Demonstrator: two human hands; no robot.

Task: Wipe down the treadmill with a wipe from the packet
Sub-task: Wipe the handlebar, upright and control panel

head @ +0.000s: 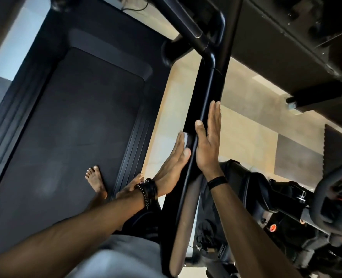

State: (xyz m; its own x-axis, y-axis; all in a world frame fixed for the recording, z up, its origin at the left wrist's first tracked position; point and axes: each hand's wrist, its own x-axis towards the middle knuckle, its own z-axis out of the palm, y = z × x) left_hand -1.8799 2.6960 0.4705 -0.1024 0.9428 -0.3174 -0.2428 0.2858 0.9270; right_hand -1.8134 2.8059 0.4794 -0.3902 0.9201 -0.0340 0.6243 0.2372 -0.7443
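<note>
A: Why is the side rail (pixel 203 109) of the treadmill (pixel 82 121) flanked from both sides?

B: It is judged that the rail is braced so that pressure can be put on it. The right hand (pixel 207 141) is laid flat on the rail's right face, fingers straight and together, thumb on the top edge; nothing is held in it.

A: And the wipe (pixel 186 139)?

B: It is pressed against the rail's left face by the left hand (pixel 175 159). Only a small pale fold is seen, between fingertips and thumb. The fingers are kept straight, so the wipe is pushed flat, not pinched.

A: Why is it kept flat?

B: A broad contact is likely wanted, so that the long face can be covered in one pass along the rail.

A: Where is the packet?

B: It is not seen.

A: What else is shown?

B: Bare feet (pixel 95 180) are planted on the belt, near its right edge, so the rail is reached from the deck. Dark wristbands (pixel 148 188) are worn on the left wrist and a band (pixel 217 181) on the right. Another machine (pixel 298 213) stands to the right, across a strip of pale floor (pixel 244 125)
</note>
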